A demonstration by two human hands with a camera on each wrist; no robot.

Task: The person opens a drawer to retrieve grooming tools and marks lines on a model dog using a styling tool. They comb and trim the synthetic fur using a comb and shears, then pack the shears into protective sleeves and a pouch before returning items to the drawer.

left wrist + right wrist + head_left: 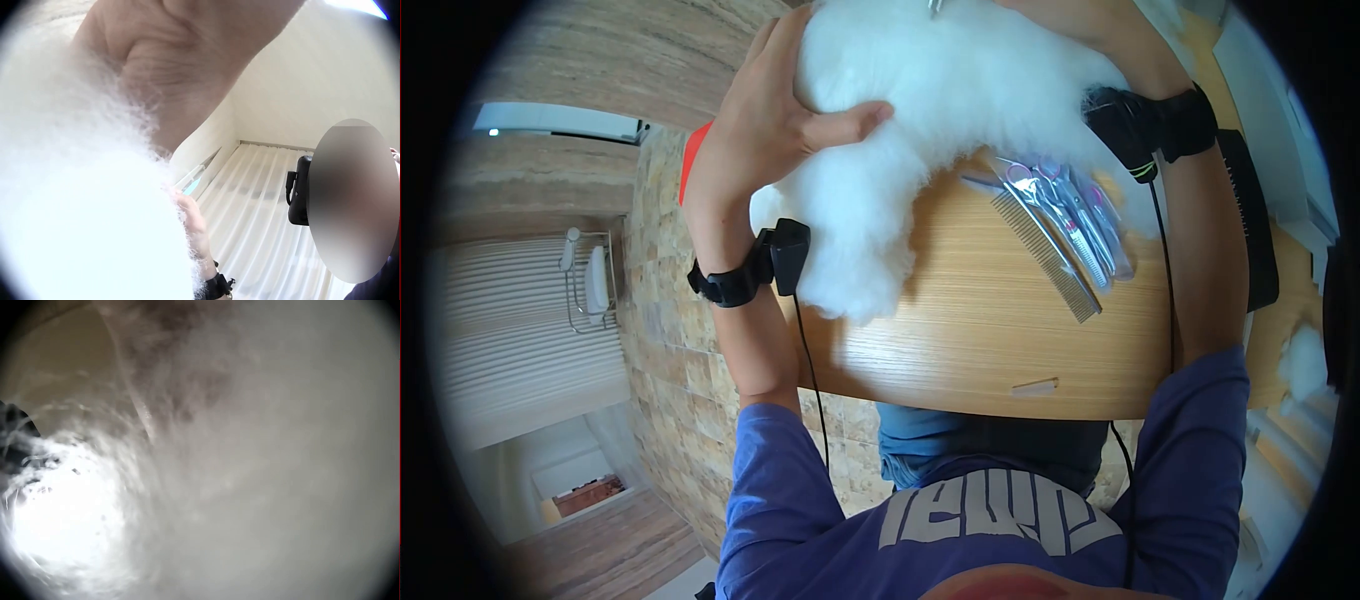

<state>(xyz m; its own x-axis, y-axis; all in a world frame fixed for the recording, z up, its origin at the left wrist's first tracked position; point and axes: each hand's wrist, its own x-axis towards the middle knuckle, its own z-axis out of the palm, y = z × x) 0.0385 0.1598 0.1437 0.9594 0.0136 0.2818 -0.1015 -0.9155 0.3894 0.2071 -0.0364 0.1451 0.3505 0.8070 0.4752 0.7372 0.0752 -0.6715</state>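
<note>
Lettering on the shirt only

The one piece of writing is on the person's purple shirt (960,530): large pale block letters across the chest, seen upside down and partly cut off, too incomplete to read as a word with certainty.

The right wrist view is almost wholly filled by white fluffy fur (269,475), so close to the lens that it blurs into a pale grey haze across the right and centre of the frame. At the lower left the fur glares bright white, with loose strands showing at its edge. A darker, shadowed patch lies at the upper middle. Nothing else can be made out.
</note>
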